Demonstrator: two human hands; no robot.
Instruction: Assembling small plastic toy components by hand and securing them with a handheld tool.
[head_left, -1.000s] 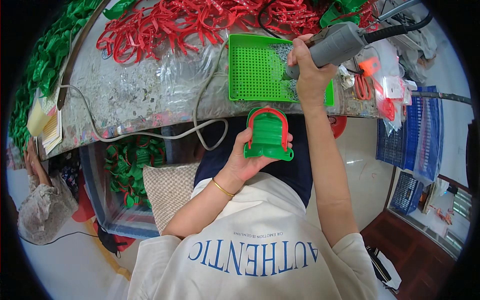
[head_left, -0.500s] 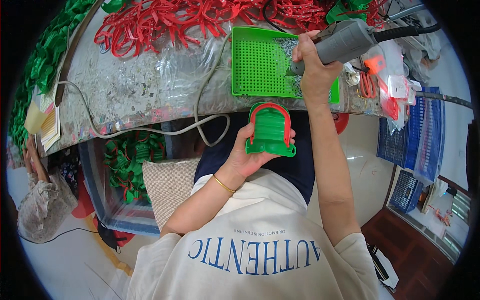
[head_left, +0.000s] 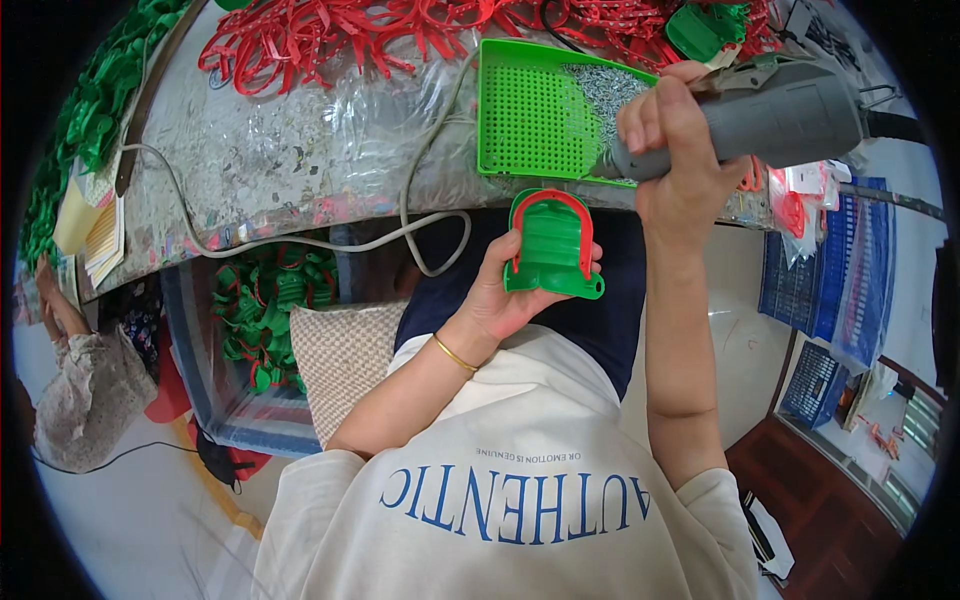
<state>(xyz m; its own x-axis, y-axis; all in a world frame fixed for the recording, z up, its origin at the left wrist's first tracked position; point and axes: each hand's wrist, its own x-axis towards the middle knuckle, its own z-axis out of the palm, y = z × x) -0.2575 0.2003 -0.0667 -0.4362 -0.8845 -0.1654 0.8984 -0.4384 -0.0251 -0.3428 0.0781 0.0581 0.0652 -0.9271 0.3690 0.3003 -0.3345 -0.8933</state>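
Observation:
My left hand (head_left: 488,290), closed, holds a green molded plastic piece (head_left: 552,245) in front of my lap, thumb on one side and fingertips on the other. A red U-shaped strap (head_left: 584,228) lines the piece's curved rim. My right hand (head_left: 682,150) is wrapped round a grey power screwdriver (head_left: 785,115), which lies nearly level. Its dark tip points left, over the near edge of a bright green perforated tray (head_left: 525,125). Small silvery pieces, apparently screws (head_left: 605,92), are heaped in the tray's right side; my right hand hides part of them.
Red straps (head_left: 330,45) are piled along the worktable's (head_left: 300,150) far side. A pale cable (head_left: 330,244) loops over its near edge. Finished-looking green pieces (head_left: 270,310) fill a blue-grey bin at left. Another person's sleeve (head_left: 95,395) shows far left; blue crates (head_left: 835,280) stand right.
The screwdriver has swung right and toward me with my right hand, now lying more level. My left hand still holds the green piece. The whole view has shifted slightly.

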